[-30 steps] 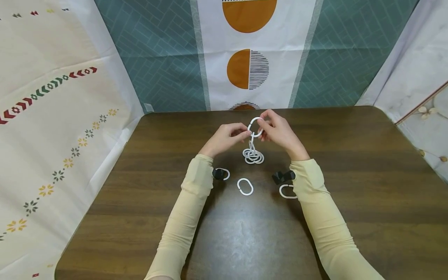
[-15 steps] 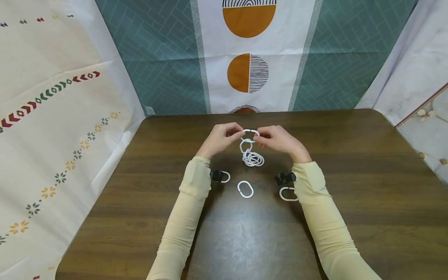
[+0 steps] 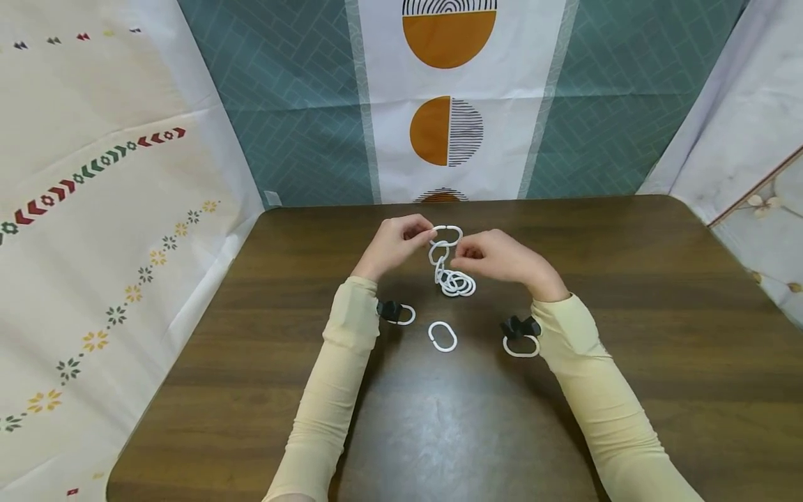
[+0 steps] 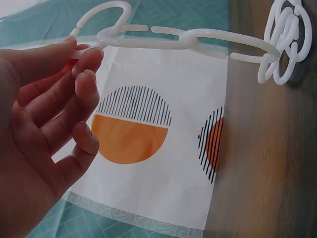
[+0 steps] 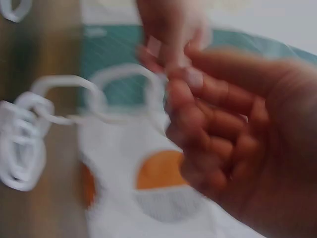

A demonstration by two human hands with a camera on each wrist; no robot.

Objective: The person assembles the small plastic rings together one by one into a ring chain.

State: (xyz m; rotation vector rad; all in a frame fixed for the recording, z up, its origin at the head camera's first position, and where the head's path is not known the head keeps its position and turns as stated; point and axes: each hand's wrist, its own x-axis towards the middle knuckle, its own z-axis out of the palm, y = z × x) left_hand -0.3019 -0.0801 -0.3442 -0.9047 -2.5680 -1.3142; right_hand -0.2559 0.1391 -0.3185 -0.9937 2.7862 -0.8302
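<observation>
My left hand pinches the top link of a white plastic link chain between thumb and fingertips. In the left wrist view, that C-shaped link hangs through another, and small gaps show in the rings. Below, the chain runs down to a heap of joined links on the table. My right hand is beside the chain at its right, fingers loosely curled and holding nothing. The right wrist view is blurred; there the right fingertips overlap the left hand.
Three loose white links lie on the brown table: one in the middle, one by the left wrist, one by the right wrist. Black cameras sit on both wrists. A patterned cloth hangs behind the table.
The right hand has let go of the top link and moved slightly right and down. The left hand keeps its pinch, and the chain's upper links have turned and spread out.
</observation>
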